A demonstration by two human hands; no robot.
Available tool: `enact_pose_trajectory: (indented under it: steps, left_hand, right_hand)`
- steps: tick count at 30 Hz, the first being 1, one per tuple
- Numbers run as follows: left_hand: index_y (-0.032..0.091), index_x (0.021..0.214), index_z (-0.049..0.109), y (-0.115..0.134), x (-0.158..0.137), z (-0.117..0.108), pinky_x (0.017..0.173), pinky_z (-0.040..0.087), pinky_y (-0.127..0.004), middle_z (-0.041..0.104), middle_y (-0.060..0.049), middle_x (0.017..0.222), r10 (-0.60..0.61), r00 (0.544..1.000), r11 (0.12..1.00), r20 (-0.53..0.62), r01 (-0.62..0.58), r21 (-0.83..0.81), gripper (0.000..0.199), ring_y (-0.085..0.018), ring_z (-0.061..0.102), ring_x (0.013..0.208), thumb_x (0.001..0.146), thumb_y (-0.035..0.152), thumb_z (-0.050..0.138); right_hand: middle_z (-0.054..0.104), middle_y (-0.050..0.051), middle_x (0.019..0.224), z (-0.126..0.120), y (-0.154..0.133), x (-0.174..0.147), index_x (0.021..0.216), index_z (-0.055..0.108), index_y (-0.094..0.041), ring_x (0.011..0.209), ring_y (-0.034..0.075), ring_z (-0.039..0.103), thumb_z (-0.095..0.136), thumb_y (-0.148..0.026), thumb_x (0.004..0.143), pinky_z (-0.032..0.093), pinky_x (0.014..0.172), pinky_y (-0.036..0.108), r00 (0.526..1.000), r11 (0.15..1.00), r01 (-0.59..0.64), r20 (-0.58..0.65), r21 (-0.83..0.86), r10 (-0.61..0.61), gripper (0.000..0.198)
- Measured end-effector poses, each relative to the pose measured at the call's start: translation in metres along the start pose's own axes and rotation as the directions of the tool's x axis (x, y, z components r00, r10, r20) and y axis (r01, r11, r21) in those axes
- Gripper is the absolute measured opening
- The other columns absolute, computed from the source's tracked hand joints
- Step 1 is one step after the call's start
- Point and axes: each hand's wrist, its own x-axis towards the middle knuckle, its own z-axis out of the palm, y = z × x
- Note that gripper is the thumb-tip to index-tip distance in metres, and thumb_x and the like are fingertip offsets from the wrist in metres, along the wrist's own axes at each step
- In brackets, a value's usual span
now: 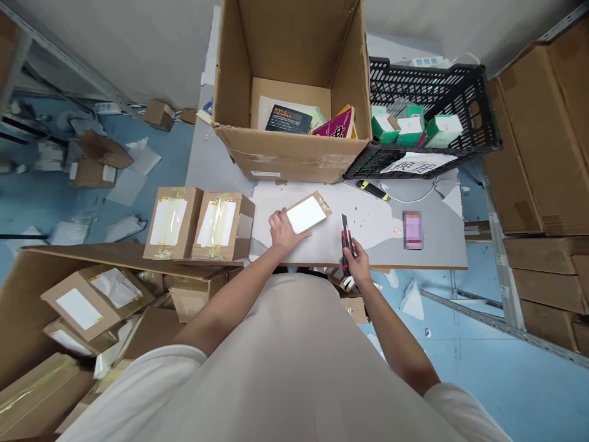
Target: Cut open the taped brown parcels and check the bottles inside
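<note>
A small cardboard box (325, 204) with a blank-looking white label lies at a slant on the table. My left hand (282, 233) grips its left end, thumb along the near edge and fingers over the far side. In my right hand (358, 264) is a red and black box cutter (346, 242), its dark blade out and pointing away from me. The blade stands apart from the box, to its right. Two taped cartons with white labels, one (246, 230) nearer my left hand and another (151, 236) beyond it, sit to the left.
A large open carton (289, 150) holding books stands at the back. Beside it, a black crate (488, 132) contains green-and-white boxes. A yellow and black cutter (372, 189) and a phone (413, 230) lie on the table (437, 248). At lower left, a big carton (21, 288) holds several parcels.
</note>
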Motion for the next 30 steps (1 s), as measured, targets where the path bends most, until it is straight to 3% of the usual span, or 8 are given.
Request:
enact_pose_trajectory:
  steps: [6,9,13,17,20,23,26,30]
  left_hand:
    - [0.009,0.133,0.040,-0.004,-0.040,-0.005,0.098,0.040,-0.052,0.057,-0.020,0.118,0.033,0.983,0.992,0.182,-0.010,-0.123,0.059,-0.033,0.052,0.112,0.085,0.041,0.050]
    - [0.012,0.130,0.047,-0.006,-0.058,-0.009,0.090,0.049,-0.042,0.062,-0.015,0.113,0.057,0.965,0.976,0.254,0.001,-0.220,0.048,-0.025,0.061,0.097,0.090,0.037,0.042]
    - [0.013,0.127,0.051,-0.009,-0.062,-0.011,0.085,0.052,-0.042,0.063,-0.013,0.114,0.039,0.967,0.980,0.252,0.013,-0.200,0.048,-0.024,0.063,0.090,0.088,0.040,0.046]
    - [0.010,0.133,0.044,-0.008,-0.021,-0.015,0.095,0.049,-0.045,0.055,-0.018,0.127,0.089,0.981,0.987,0.170,-0.065,-0.144,0.056,-0.029,0.056,0.113,0.086,0.038,0.048]
    - [0.011,0.140,0.035,-0.001,0.032,-0.018,0.107,0.038,-0.048,0.044,-0.017,0.140,0.214,0.967,0.972,0.140,-0.197,-0.126,0.062,-0.031,0.041,0.131,0.085,0.035,0.050]
    - [0.012,0.135,0.042,0.009,0.078,-0.018,0.112,0.031,-0.044,0.046,-0.014,0.139,0.319,0.905,0.948,0.283,-0.303,-0.101,0.058,-0.029,0.037,0.134,0.081,0.030,0.054]
    - [0.013,0.123,0.054,0.015,0.098,-0.016,0.105,0.039,-0.037,0.059,-0.012,0.125,0.279,0.852,0.958,0.444,-0.280,-0.064,0.047,-0.026,0.052,0.120,0.078,0.027,0.057]
    - [0.017,0.111,0.058,0.009,0.086,-0.021,0.093,0.045,-0.033,0.065,-0.009,0.112,0.093,0.934,0.995,0.345,-0.103,0.013,0.037,-0.024,0.060,0.104,0.077,0.030,0.061]
  right_hand:
    - [0.059,0.000,0.087,0.064,-0.025,0.033,0.110,0.039,-0.026,0.063,0.013,0.059,0.059,-0.057,0.075,0.050,0.050,0.027,0.990,0.963,-0.014,0.139,0.270,-0.024,0.051]
    - [0.055,-0.004,0.072,0.064,-0.025,0.041,0.110,0.038,-0.025,0.056,0.012,0.054,0.057,-0.057,0.076,0.049,0.051,0.027,0.988,0.973,-0.002,0.149,0.230,-0.033,0.050]
    - [0.059,-0.001,0.082,0.055,-0.023,0.042,0.109,0.040,-0.024,0.060,0.011,0.053,0.060,-0.057,0.073,0.050,0.054,0.028,0.982,0.979,0.019,0.181,0.201,-0.056,0.052]
    - [0.061,0.007,0.109,0.050,-0.028,0.029,0.107,0.044,-0.023,0.065,0.011,0.055,0.064,-0.055,0.070,0.050,0.054,0.028,0.985,0.966,-0.004,0.168,0.257,-0.040,0.053]
    - [0.062,0.007,0.111,0.043,-0.030,0.008,0.100,0.046,-0.023,0.065,0.012,0.059,0.063,-0.054,0.073,0.051,0.052,0.028,0.983,0.946,-0.131,0.164,0.297,0.085,0.044]
    - [0.067,0.005,0.101,0.035,-0.032,-0.015,0.100,0.042,-0.026,0.065,0.016,0.065,0.060,-0.051,0.079,0.054,0.054,0.031,0.922,0.873,-0.349,0.290,0.341,0.256,0.037]
    - [0.070,0.004,0.090,0.034,-0.036,-0.027,0.102,0.041,-0.027,0.074,0.020,0.070,0.062,-0.047,0.081,0.057,0.062,0.035,0.861,0.789,-0.472,0.398,0.394,0.317,0.036]
    - [0.071,0.001,0.082,0.036,-0.039,-0.014,0.099,0.042,-0.027,0.083,0.022,0.071,0.067,-0.045,0.076,0.058,0.070,0.037,0.919,0.803,-0.381,0.284,0.459,0.274,0.039]
